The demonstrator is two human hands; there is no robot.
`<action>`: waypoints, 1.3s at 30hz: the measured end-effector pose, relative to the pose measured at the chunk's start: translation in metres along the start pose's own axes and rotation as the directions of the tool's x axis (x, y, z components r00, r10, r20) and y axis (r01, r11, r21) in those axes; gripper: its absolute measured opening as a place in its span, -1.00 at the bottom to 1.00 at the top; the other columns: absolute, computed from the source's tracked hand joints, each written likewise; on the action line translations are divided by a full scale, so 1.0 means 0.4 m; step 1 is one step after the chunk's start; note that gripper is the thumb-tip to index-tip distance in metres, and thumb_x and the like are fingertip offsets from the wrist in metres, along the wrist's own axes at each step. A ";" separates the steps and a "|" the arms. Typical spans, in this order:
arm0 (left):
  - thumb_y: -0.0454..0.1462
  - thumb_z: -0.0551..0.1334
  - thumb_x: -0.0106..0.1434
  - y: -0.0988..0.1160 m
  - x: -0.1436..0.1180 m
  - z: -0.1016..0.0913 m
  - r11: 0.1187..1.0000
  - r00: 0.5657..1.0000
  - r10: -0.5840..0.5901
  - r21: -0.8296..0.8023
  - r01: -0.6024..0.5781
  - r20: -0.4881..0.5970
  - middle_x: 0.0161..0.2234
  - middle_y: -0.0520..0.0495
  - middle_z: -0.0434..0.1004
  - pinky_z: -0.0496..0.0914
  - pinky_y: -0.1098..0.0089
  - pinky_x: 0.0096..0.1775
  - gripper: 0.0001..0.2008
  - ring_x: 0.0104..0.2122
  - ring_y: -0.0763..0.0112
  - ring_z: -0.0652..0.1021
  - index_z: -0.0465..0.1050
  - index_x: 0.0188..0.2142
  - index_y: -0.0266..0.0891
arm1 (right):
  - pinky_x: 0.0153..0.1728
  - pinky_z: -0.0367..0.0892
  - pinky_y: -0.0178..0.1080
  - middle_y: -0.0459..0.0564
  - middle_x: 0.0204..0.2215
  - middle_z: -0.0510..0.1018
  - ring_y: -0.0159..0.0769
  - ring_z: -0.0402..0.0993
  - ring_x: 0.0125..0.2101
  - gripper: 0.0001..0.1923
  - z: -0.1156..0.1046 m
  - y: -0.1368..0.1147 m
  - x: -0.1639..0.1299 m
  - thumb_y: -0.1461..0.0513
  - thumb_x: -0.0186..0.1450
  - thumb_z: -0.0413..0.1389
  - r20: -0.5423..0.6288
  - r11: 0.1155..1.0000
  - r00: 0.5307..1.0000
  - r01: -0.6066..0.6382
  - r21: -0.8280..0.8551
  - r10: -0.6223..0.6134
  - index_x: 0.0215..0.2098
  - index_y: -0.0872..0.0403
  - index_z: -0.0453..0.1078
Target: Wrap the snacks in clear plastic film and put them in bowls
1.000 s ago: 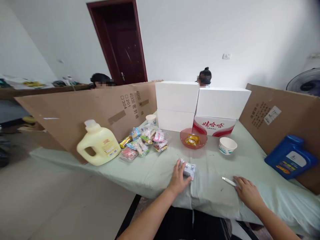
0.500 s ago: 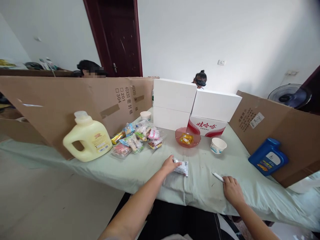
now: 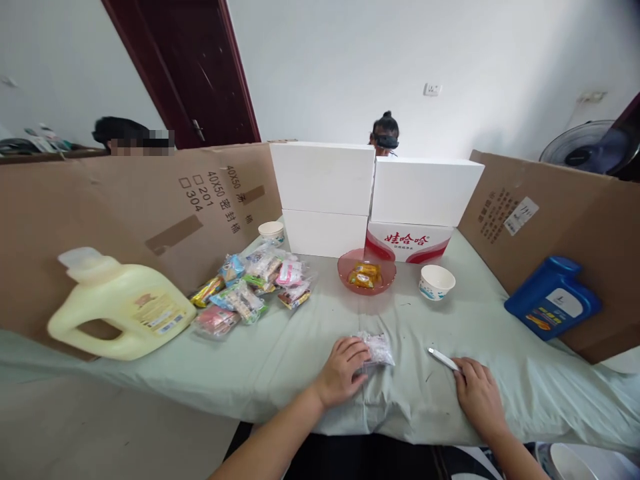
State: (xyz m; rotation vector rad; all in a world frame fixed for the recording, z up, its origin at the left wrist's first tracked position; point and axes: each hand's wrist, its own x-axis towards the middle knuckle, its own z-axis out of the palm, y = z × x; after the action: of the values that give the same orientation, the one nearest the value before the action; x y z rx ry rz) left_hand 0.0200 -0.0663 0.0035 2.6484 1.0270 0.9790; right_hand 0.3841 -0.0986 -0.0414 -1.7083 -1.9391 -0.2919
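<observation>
Your left hand [image 3: 341,370] lay low in the middle of the frame, fingers curled over the near edge of a small clear snack packet [image 3: 377,348] on the pale green tablecloth [image 3: 280,347], gripping it against the cloth. Your right hand [image 3: 477,395], lower right, rested palm down and relaxed, its fingertips touching the end of a white pen [image 3: 443,359] without closing on it. Farther up the frame sat a red bowl [image 3: 367,273] holding yellow packets, a white paper cup [image 3: 437,282] just to its right, and a heap of snack packets [image 3: 250,290] left of centre. A yellow jug [image 3: 117,312] lay at far left, a blue jug [image 3: 553,297] at far right. White boxes [image 3: 375,193] stood at the back.
</observation>
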 end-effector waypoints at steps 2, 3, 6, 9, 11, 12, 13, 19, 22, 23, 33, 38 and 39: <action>-0.34 0.24 0.15 0.004 -0.025 0.004 0.999 1.000 -0.006 0.032 0.007 -0.030 0.02 -0.13 0.40 0.24 0.03 0.10 -0.62 0.08 0.09 0.35 0.41 -0.01 -0.13 | -0.14 0.32 -0.06 0.07 -0.24 0.53 -0.12 0.41 -0.20 -0.65 -0.012 -0.026 0.025 0.11 0.40 -0.15 0.011 0.997 1.000 0.004 0.075 -0.005 -0.10 0.08 0.39; -0.35 0.23 0.17 0.004 -0.030 0.006 0.999 0.998 -0.013 0.049 0.016 -0.059 0.02 -0.14 0.37 0.27 0.04 0.08 -0.65 0.06 0.10 0.35 0.42 -0.02 -0.13 | -0.16 0.33 -0.08 0.06 -0.25 0.53 -0.14 0.43 -0.21 -0.66 -0.019 -0.052 0.045 0.10 0.40 -0.15 0.026 0.993 0.999 0.018 0.120 -0.021 -0.08 0.07 0.38; -0.38 0.17 0.24 0.001 -0.025 0.007 0.997 0.988 -0.021 0.066 0.031 -0.153 -0.04 -0.15 0.33 0.36 0.12 -0.01 -0.71 -0.03 0.18 0.39 0.47 -0.07 -0.13 | -0.17 0.35 -0.17 0.04 -0.20 0.52 -0.21 0.45 -0.19 -0.68 -0.041 -0.175 0.125 0.14 0.41 -0.12 0.096 0.962 0.984 0.121 0.243 -0.148 0.01 0.02 0.35; -0.39 0.12 0.30 0.000 -0.017 0.006 0.999 0.987 -0.034 0.033 0.040 -0.159 -0.14 -0.11 0.35 0.41 0.23 -0.10 -0.72 -0.12 0.27 0.41 0.48 -0.07 -0.12 | -0.20 0.36 -0.20 0.03 -0.22 0.52 -0.23 0.44 -0.22 -0.70 -0.053 -0.313 0.196 0.24 0.38 -0.07 0.165 0.932 0.936 0.266 0.248 -0.311 0.02 -0.01 0.37; -0.39 0.12 0.30 0.002 -0.018 0.004 0.998 0.991 -0.059 0.007 0.060 -0.124 -0.18 -0.09 0.37 0.43 0.28 -0.15 -0.73 -0.18 0.31 0.43 0.47 -0.06 -0.12 | -0.21 0.35 -0.21 0.01 -0.26 0.52 -0.24 0.44 -0.25 -0.69 -0.054 -0.365 0.219 0.30 0.34 -0.03 0.214 0.914 0.897 0.341 0.220 -0.387 0.00 -0.02 0.39; -0.37 0.13 0.29 0.003 -0.020 0.003 0.997 0.992 -0.072 -0.005 0.072 -0.102 -0.19 -0.09 0.38 0.43 0.29 -0.17 -0.73 -0.20 0.31 0.43 0.46 -0.05 -0.13 | -0.21 0.35 -0.20 0.01 -0.27 0.52 -0.24 0.44 -0.26 -0.68 -0.053 -0.371 0.221 0.32 0.33 -0.02 0.235 0.910 0.885 0.359 0.209 -0.403 0.00 -0.02 0.39; -0.36 0.15 0.29 0.004 -0.023 0.003 0.996 0.993 -0.084 -0.015 0.083 -0.084 -0.19 -0.09 0.39 0.44 0.29 -0.17 -0.74 -0.20 0.31 0.44 0.44 -0.04 -0.14 | -0.21 0.34 -0.20 0.00 -0.27 0.53 -0.24 0.44 -0.26 -0.68 -0.050 -0.361 0.217 0.33 0.33 -0.02 0.248 0.911 0.881 0.360 0.200 -0.402 0.00 -0.01 0.39; -0.21 0.28 0.19 -0.008 -0.038 0.016 0.971 0.968 -0.218 -0.127 0.203 -0.124 0.03 -0.20 0.32 0.45 0.21 -0.13 -0.56 -0.17 0.25 0.47 0.28 0.06 -0.16 | -0.23 0.34 -0.14 0.03 -0.25 0.55 -0.18 0.45 -0.24 -0.71 -0.031 -0.112 0.121 0.22 0.35 -0.05 0.242 0.974 0.944 0.203 0.106 -0.223 -0.06 -0.02 0.45; -0.14 0.31 0.17 -0.016 -0.034 0.021 0.932 0.946 -0.308 -0.231 0.280 -0.095 0.15 -0.26 0.23 0.47 0.24 -0.19 -0.33 -0.25 0.31 0.50 0.08 0.20 -0.14 | -0.20 0.33 -0.04 0.07 -0.20 0.54 -0.07 0.43 -0.17 -0.72 -0.029 -0.049 0.085 0.17 0.32 -0.03 0.124 0.995 0.988 0.094 0.021 -0.096 -0.12 -0.02 0.47; -0.14 0.30 0.18 -0.016 -0.031 0.020 0.921 0.943 -0.324 -0.251 0.297 -0.073 0.12 -0.24 0.28 0.47 0.26 -0.20 -0.33 -0.26 0.32 0.51 0.07 0.22 -0.13 | -0.15 0.32 -0.01 0.09 -0.16 0.53 -0.05 0.41 -0.13 -0.72 -0.028 -0.059 0.083 0.14 0.31 -0.01 0.079 0.996 0.993 0.079 0.042 -0.082 -0.11 0.00 0.46; -0.28 0.09 0.32 -0.011 -0.037 -0.041 0.903 0.901 -0.378 -0.299 0.309 -0.212 -0.26 -0.12 0.47 0.44 0.29 -0.17 -0.86 -0.23 0.31 0.50 0.41 -0.26 -0.22 | -0.06 0.29 -0.05 0.10 -0.04 0.46 -0.10 0.36 -0.03 -0.50 -0.018 -0.431 0.214 0.20 0.20 0.16 0.287 0.890 0.888 0.234 0.392 -0.360 0.12 0.03 0.28; -0.44 0.08 0.22 -0.029 -0.136 -0.118 0.958 0.962 -0.264 -0.139 0.252 -0.075 -0.18 -0.11 0.49 0.40 0.17 -0.03 -0.80 -0.06 0.23 0.44 0.43 -0.32 -0.18 | -0.16 0.29 -0.11 0.04 -0.26 0.51 -0.20 0.41 -0.20 -0.75 -0.070 -0.341 0.157 0.30 0.34 -0.05 0.249 0.853 0.863 0.315 0.416 -0.440 -0.14 0.00 0.43; -0.49 0.06 0.18 -0.027 -0.155 -0.130 0.970 0.973 -0.229 -0.092 0.225 -0.039 -0.13 -0.10 0.48 0.38 0.14 0.00 -0.75 0.01 0.20 0.41 0.43 -0.34 -0.17 | -0.15 0.29 -0.10 0.04 -0.25 0.51 -0.20 0.41 -0.20 -0.77 -0.084 -0.314 0.136 0.29 0.35 -0.05 0.253 0.852 0.857 0.325 0.411 -0.449 -0.15 0.00 0.43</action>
State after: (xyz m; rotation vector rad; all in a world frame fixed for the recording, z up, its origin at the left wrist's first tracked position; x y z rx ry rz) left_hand -0.0528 -0.1033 0.0077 2.3826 1.2358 1.0173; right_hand 0.2679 -0.0908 0.0380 -1.1697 -2.4188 0.2249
